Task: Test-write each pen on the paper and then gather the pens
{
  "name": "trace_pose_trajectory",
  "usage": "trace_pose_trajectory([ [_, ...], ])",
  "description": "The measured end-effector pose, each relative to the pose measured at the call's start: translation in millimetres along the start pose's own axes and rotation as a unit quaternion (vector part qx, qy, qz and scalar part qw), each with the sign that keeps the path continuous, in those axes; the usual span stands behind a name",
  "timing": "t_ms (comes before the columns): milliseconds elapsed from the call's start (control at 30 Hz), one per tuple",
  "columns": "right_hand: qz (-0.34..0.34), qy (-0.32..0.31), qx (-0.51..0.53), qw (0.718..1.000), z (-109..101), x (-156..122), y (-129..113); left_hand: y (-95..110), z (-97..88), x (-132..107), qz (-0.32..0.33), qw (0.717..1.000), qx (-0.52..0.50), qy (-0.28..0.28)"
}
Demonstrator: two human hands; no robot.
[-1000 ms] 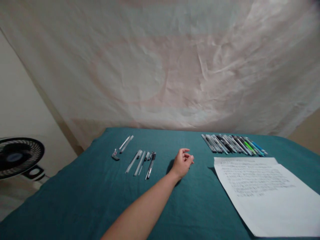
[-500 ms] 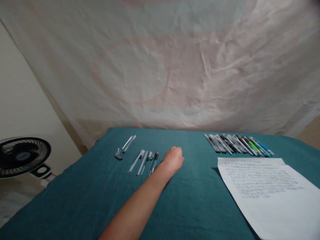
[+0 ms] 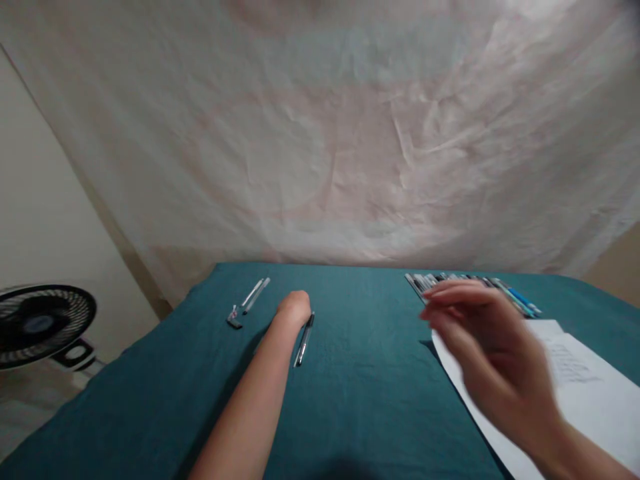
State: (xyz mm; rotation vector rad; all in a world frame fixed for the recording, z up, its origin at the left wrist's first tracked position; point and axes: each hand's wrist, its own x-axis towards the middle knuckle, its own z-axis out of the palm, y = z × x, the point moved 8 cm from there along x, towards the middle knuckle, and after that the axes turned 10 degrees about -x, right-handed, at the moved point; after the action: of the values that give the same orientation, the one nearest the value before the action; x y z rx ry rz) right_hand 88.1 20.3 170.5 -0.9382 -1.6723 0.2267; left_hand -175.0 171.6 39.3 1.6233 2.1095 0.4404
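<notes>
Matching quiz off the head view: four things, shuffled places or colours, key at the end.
Things
1. Left hand
2. Right hand
3. Fan
4. Tablecloth

Places, colours
A. Overlapping the paper in view
B. Teal
C. Just left of a pen
D. At the picture's left edge

Pairs: 1-C, 2-A, 3-D, 4-B
</notes>
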Motion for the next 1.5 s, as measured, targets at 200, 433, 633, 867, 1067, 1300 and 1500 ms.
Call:
trace_pose_trajectory([
  [200,0.041,-0.182,0.000,0.982,75,-35,44,6,8.9,-7,-0.009,0.992,0.117,-0.044],
  [433,0.070,-0.222,-0.013,0.973,97,-60,77,1,21.1,-1,-0.013,0.984,0.149,-0.094],
  [633,0.073,-0.248,-0.026,0.966,106,-68,87,9,31.4,-7,0.007,0.983,0.141,-0.116],
  [867,0.069,-0.266,-0.050,0.960,112,-74,95,32,44.9,-20,0.068,0.982,0.135,-0.111],
  [1067,0.060,-0.278,-0.070,0.956,117,-78,102,51,64.0,-29,0.112,0.978,0.145,-0.104],
  [1300,0.049,-0.291,-0.099,0.950,120,-80,102,61,71.7,-36,0.123,0.977,0.154,-0.085],
  [1500,0.050,-0.288,-0.095,0.952,120,-79,105,72,80.3,-46,0.128,0.978,0.154,-0.060],
])
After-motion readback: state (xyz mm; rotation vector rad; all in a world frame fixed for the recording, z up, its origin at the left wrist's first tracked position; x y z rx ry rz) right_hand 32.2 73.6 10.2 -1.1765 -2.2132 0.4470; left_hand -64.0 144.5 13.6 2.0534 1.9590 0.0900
